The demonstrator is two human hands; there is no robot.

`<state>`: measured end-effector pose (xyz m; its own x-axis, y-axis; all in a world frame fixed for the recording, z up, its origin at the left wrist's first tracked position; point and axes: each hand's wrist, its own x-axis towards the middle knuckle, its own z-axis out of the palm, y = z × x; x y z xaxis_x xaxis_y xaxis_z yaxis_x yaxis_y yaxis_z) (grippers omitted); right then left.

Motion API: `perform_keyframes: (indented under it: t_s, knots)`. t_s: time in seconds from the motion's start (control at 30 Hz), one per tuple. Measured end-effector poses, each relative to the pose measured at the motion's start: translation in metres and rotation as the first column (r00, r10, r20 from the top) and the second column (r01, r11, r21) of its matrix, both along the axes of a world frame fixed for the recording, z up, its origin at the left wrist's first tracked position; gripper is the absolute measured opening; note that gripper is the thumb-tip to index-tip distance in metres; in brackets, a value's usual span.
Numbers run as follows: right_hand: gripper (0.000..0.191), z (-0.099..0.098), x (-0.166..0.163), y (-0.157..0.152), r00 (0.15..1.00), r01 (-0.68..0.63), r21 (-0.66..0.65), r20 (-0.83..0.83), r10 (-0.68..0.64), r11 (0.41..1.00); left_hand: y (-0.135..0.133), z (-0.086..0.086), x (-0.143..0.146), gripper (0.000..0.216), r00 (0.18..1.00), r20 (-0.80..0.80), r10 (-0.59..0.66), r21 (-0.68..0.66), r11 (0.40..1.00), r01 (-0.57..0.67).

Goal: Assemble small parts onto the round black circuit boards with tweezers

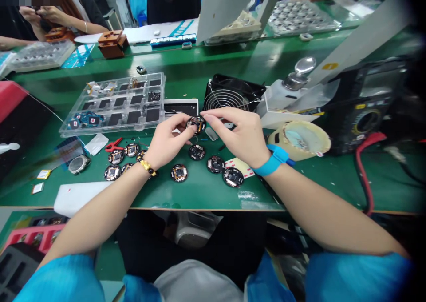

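Note:
Between its thumb and fingers my left hand point(169, 137) grips a round black circuit module point(196, 125) above the green bench. My right hand point(238, 131) is closed in a pinch at the module's upper right edge; any small part between those fingertips is too small to make out. Below the hands lie similar modules, among them one point(197, 151) just under the held one, one point(179, 172) nearer me, and two point(216, 164) at the right by a card with red arrows point(244, 168). Several more modules point(116, 156) sit left of my left wrist, near red-handled pliers point(114, 145).
A clear compartment box point(116, 104) stands behind on the left, a black fan point(233, 93) behind the hands. To the right are a round tub point(299, 137), a pump bottle point(289, 91) and a multimeter point(362, 111). A watch case point(79, 163) lies left. Other people sit across the bench.

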<state>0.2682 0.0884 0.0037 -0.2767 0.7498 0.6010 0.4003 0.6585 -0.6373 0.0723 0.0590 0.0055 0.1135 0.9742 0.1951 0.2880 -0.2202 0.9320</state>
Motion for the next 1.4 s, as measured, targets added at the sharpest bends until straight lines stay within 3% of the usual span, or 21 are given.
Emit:
perform_keyframes:
  t_s: [0.2, 0.43, 0.73, 1.03, 1.4]
  knots:
    - [0.020, 0.001, 0.003, 0.001, 0.998, -0.051, -0.059, 0.016, 0.052, 0.997, 0.000, 0.000, 0.000, 0.016, 1.000, -0.026, 0.000, 0.015, 1.000, 0.000]
    - [0.019, -0.001, 0.007, 0.005, 0.995, -0.072, -0.012, 0.074, 0.072, 0.997, 0.000, -0.001, -0.001, 0.015, 0.996, -0.083, 0.020, 0.044, 0.999, -0.017]
    - [0.020, -0.002, 0.004, 0.001, 0.994, -0.047, 0.010, 0.100, 0.045, 0.999, -0.008, -0.004, 0.000, 0.011, 0.940, -0.312, 0.139, 0.251, 0.966, -0.059]
    - [0.020, -0.003, -0.002, -0.005, 0.999, 0.012, 0.039, 0.037, -0.013, 0.999, -0.010, -0.004, 0.004, 0.012, 0.965, -0.238, 0.109, 0.200, 0.978, -0.061]
    - [0.013, -0.009, -0.010, -0.005, 0.989, 0.018, -0.123, -0.147, -0.036, 0.992, -0.011, -0.009, 0.006, 0.012, 0.972, -0.177, 0.152, 0.218, 0.969, -0.112]
